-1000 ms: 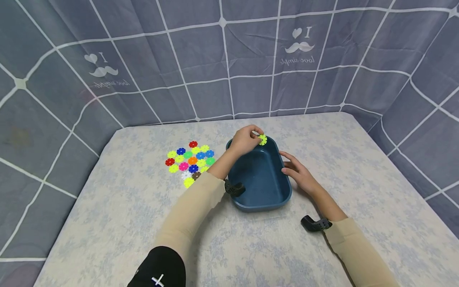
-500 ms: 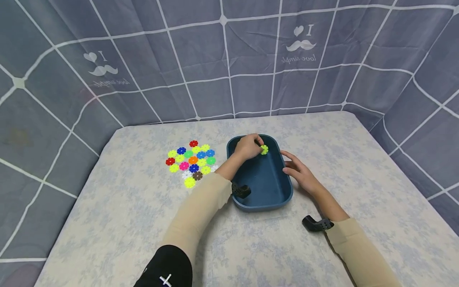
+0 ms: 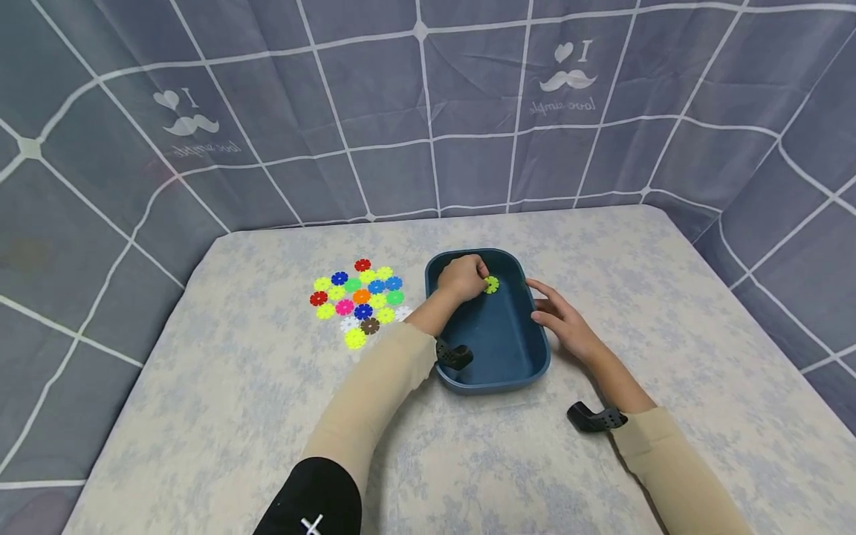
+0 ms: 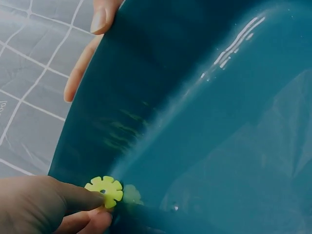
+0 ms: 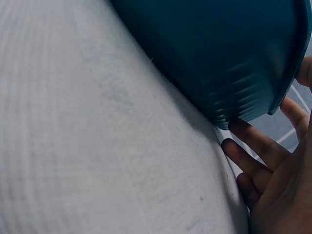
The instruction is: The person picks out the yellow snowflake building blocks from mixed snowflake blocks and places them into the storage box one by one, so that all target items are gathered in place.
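My left hand (image 3: 460,279) reaches inside a dark blue plastic basin (image 3: 500,338) and pinches a yellow-green snowflake disc (image 4: 108,187) between thumb and fingers. In the left wrist view the disc stands near the basin's inner wall, where a faint reflection shows beside it. My right hand (image 3: 567,327) rests its fingertips against the basin's right side from outside, fingers loosely spread. The right wrist view shows those fingers (image 5: 256,139) touching the outer wall near the base. Left of the basin lie several loose snowflake discs (image 3: 361,296) in yellow, red, blue, green, pink, orange, white and brown.
Everything stands on a table with a pale mottled cloth (image 3: 221,357). Behind it and at both sides hangs a grey-blue curtain (image 3: 374,96) with white grid lines. A black camera mount (image 3: 597,417) sits on the right wrist, another (image 3: 455,355) on the left.
My left hand has lowered from the basin's far rim down into it, carrying the yellow-green snowflake disc along. The right hand stays at the basin's side.
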The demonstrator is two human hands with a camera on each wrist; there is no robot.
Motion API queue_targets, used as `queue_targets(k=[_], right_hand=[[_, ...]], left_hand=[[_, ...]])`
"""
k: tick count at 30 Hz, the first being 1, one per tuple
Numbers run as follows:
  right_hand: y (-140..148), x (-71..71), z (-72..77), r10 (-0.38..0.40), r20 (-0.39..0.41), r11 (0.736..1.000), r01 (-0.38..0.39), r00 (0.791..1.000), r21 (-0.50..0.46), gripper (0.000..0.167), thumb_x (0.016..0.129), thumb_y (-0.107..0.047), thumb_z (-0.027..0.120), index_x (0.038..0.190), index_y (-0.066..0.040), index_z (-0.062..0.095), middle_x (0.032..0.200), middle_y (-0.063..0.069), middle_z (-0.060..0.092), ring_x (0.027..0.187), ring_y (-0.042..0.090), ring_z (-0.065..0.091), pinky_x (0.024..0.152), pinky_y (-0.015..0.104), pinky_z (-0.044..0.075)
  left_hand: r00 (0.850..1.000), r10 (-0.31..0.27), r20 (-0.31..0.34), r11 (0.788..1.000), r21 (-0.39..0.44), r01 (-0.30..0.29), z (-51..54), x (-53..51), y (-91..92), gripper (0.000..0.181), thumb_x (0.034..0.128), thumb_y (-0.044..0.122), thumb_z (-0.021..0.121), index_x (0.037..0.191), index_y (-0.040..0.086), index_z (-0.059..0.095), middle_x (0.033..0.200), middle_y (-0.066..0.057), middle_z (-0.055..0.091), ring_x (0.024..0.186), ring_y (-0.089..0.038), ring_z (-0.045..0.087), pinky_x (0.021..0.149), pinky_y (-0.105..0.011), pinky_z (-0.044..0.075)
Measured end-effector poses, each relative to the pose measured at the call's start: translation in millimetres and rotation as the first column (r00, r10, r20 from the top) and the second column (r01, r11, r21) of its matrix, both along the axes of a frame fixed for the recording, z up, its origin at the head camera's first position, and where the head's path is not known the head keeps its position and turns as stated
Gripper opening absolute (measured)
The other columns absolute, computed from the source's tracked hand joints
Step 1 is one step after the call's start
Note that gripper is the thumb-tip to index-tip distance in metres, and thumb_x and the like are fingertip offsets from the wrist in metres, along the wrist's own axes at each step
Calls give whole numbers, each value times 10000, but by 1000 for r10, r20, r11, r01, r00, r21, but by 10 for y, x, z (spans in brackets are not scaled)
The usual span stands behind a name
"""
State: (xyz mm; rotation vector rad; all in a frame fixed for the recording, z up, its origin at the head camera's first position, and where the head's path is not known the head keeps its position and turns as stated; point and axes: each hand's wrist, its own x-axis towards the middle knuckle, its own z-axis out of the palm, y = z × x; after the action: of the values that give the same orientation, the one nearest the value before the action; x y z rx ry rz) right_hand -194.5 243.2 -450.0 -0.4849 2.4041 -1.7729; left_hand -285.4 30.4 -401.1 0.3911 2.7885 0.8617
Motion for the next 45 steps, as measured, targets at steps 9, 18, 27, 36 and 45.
queue_targets(k=[9, 18, 27, 36, 45], right_hand=[[20, 2, 12, -6, -11, 1000, 6, 1000, -7, 590, 1012, -145, 476, 1551, -114, 237, 1454, 294, 376, 1312, 451, 388, 1025, 638, 312], [6, -1, 16, 11, -18, 1000, -11, 1000, -3, 595, 1017, -150, 468, 1556, -110, 219, 1440, 306, 386, 1303, 455, 394, 1022, 637, 315], [6, 4, 19, 11, -6, 1000, -11, 1000, -5, 597, 1017, -165, 468, 1556, -108, 217, 1460, 303, 356, 1320, 463, 367, 1027, 648, 297], [-1, -15, 34, 7, -14, 1000, -7, 1000, 10, 592, 1021, -173, 468, 1557, -119, 222, 1501, 266, 316, 1336, 449, 354, 1030, 644, 297], [4, -14, 16, 6, -19, 1000, -6, 1000, 6, 588, 1019, -154, 468, 1554, -110, 227, 1523, 248, 284, 1332, 454, 356, 1027, 645, 300]], left_hand=[[1000, -2, -29, 997, -79, -1, -18, -6, 52, 144, 907, 200, 707, 998, 151, 609, 954, 9, 611, 756, -160, 546, 670, -304, 444], [1000, -6, -18, 994, -106, 4, -30, 12, 31, 230, 865, 245, 762, 1014, 158, 610, 968, 11, 615, 775, -160, 553, 691, -313, 454], [1000, -21, 8, 992, -128, 22, -45, 14, 24, 273, 892, 276, 729, 1130, 173, 645, 1098, -2, 643, 843, -169, 584, 726, -329, 472], [999, -30, 12, 985, -172, 31, -33, 6, 20, 312, 922, 315, 687, 1209, 195, 660, 1169, -6, 649, 902, -187, 617, 726, -332, 490], [999, -35, 10, 983, -177, 36, -57, 5, 25, 320, 935, 339, 664, 1224, 204, 655, 1191, -6, 645, 923, -198, 620, 740, -354, 494]])
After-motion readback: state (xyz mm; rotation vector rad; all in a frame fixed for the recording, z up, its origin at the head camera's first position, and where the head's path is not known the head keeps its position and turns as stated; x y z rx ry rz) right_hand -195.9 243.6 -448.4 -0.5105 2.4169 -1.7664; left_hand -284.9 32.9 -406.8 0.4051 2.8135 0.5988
